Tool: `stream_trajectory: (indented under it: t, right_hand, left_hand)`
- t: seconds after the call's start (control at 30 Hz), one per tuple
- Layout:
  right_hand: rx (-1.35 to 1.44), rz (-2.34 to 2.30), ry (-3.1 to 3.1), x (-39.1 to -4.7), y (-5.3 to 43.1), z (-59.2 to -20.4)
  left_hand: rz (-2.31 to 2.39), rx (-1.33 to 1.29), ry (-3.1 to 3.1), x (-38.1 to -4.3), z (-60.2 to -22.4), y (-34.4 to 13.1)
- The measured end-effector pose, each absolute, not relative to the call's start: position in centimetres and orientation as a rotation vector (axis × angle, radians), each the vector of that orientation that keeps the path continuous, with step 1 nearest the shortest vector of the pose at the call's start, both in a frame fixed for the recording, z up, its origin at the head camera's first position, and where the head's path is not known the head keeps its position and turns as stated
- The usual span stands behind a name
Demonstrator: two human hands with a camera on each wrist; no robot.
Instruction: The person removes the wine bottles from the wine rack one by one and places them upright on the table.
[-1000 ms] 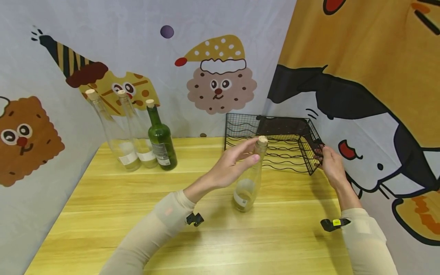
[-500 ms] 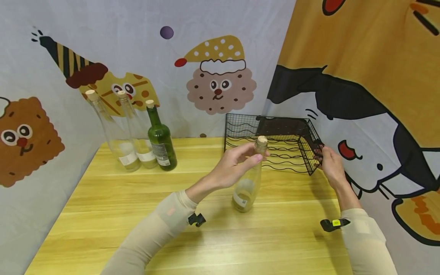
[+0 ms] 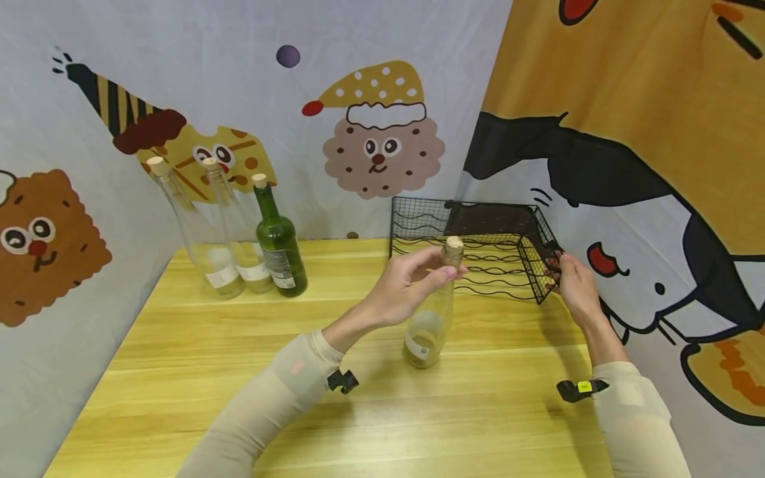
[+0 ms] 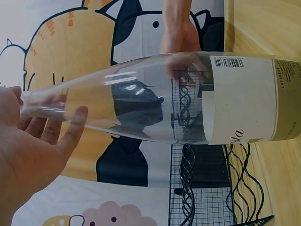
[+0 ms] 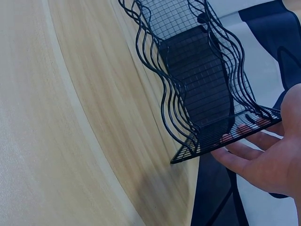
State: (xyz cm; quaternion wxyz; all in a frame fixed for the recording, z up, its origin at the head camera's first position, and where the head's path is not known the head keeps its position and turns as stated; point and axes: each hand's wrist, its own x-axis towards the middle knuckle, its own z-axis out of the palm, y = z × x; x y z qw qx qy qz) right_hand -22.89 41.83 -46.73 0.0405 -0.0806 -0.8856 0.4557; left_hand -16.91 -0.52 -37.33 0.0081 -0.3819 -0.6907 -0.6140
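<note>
A clear glass bottle (image 3: 431,325) with a cork stopper (image 3: 454,244) stands upright on the table, slightly tilted in the head view. My left hand (image 3: 409,285) holds its neck, thumb in front and fingers behind. In the left wrist view, the bottle (image 4: 155,99) shows a white label (image 4: 240,101) with a barcode. Behind it is a black wire bottle rack (image 3: 496,275) with wavy rails and mesh ends. My right hand (image 3: 576,285) grips the rack's right end. The right wrist view shows the fingers (image 5: 242,150) against the mesh panel (image 5: 225,139); the thumb is partly cut off.
At the back left of the wooden table (image 3: 358,411) stand a green bottle (image 3: 283,249) and two clear corked bottles, one clear bottle (image 3: 224,269) leftmost and another clear bottle (image 3: 254,265) beside it. A cartoon-printed cloth (image 3: 227,40) hangs close behind the table and to its sides.
My left fingers have closed in around the bottle's neck, with fingertips now showing on its far side. The bottle, the rack and my right hand stay in place.
</note>
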Motion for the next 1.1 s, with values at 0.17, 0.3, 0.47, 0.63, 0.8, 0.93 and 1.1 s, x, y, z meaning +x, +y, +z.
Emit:
stream_trajectory:
  t: [0.17, 0.3, 0.47, 0.63, 0.8, 0.93, 1.1]
  right_hand:
    - [-0.229, 1.405, -2.722, -22.8, 41.8, -46.6]
    - [-0.23, 1.43, -2.722, -22.8, 41.6, -46.6]
    - [-0.243, 1.426, -2.721, -22.8, 41.6, -46.7]
    - [-0.247, 1.42, -2.728, -22.8, 41.6, -46.9]
    - [-0.24, 1.388, -2.71, -22.9, 41.5, -47.0]
    - [-0.238, 1.385, -2.694, -22.9, 41.4, -47.2]
    - [-0.233, 1.379, -2.693, -23.0, 41.4, -47.1]
  left_hand:
    - [-1.932, -1.217, -2.077, -16.9, -37.4, -0.6]
    - [-1.918, -1.186, -2.055, -17.0, -37.4, -0.7]
    - [-1.904, -1.164, -2.016, -17.0, -37.3, -1.3]
    - [-1.895, -1.128, -1.999, -17.0, -36.7, -2.6]
    - [-1.91, -1.052, -2.032, -17.3, -36.0, -4.1]
    - [-1.877, -1.009, -2.054, -17.7, -35.5, -5.5]
    - [-1.828, -0.972, -2.042, -18.4, -34.9, -7.1]
